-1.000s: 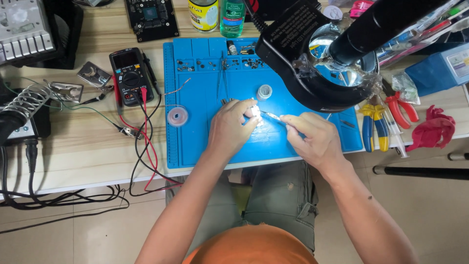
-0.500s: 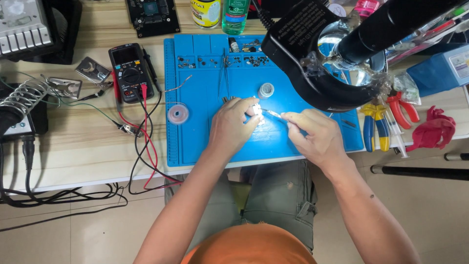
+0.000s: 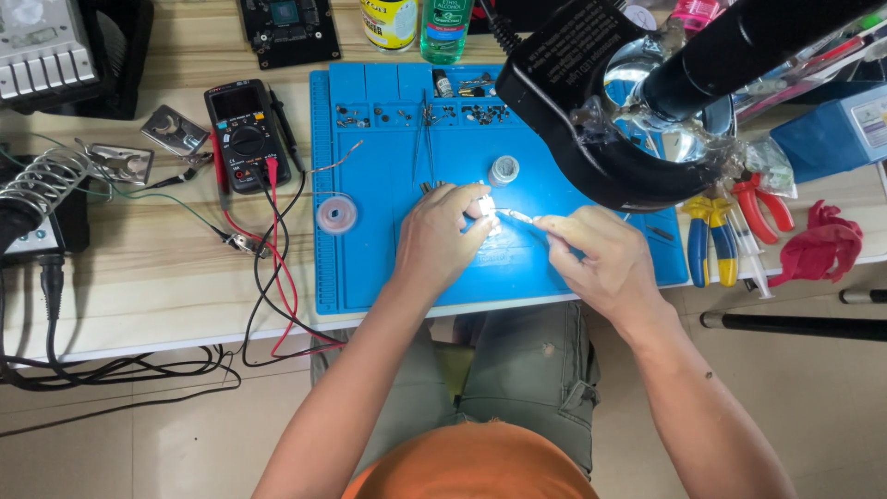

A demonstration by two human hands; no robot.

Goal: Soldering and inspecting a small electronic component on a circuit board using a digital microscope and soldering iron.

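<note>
A: Left hand [image 3: 442,233] closed around small bright part [image 3: 486,205], pinned to blue mat [image 3: 370,268] at mid-mat, under lamp glare.

B: Right hand [image 3: 596,254] pinching thin metal tool [image 3: 517,217]; tip touching the part from the right.

A: Part largely hidden by fingers and glare; kind unclear.

B: Risks, judged: tool tip skidding off the part into left fingertips if pressed sideways; part flicking toward the loose screws [image 3: 480,113] in far tray slots.

A: Also magnifier lamp [image 3: 591,139] hanging close above right hand; knuckle bump likely on lifting. Meter leads [image 3: 277,268] trailing over near counter [image 3: 139,277] edge, left; snagging possible.
</note>
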